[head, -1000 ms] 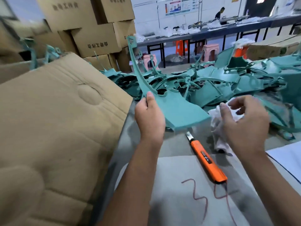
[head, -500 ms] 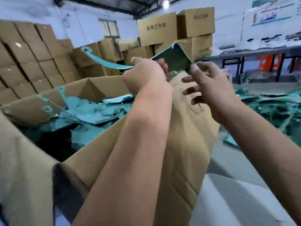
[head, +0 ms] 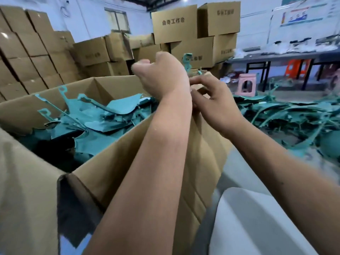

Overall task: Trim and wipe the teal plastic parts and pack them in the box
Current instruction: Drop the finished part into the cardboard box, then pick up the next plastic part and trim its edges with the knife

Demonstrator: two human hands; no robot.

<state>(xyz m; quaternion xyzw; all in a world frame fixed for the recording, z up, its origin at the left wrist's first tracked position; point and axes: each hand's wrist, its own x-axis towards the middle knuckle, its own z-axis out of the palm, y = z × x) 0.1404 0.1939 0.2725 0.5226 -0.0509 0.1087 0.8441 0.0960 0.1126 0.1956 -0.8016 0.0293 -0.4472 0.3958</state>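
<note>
Left hand point(head: 163, 76) raised over open box point(head: 114, 144), fingers curled; its grip is hidden, cannot tell. Right hand point(head: 213, 102) loose, fingers relaxed, holding nothing. Teal parts point(head: 103, 116) heaped inside box; more point(head: 287, 115) piled right.

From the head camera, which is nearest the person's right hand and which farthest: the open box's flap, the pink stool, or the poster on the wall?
Measured from the right hand:
1. Box flap, directly beneath the hand, about touching it.
2. Pink stool, on the floor beyond the hand, to the right.
3. Poster, high on the far wall, upper right, behind the long table.
</note>
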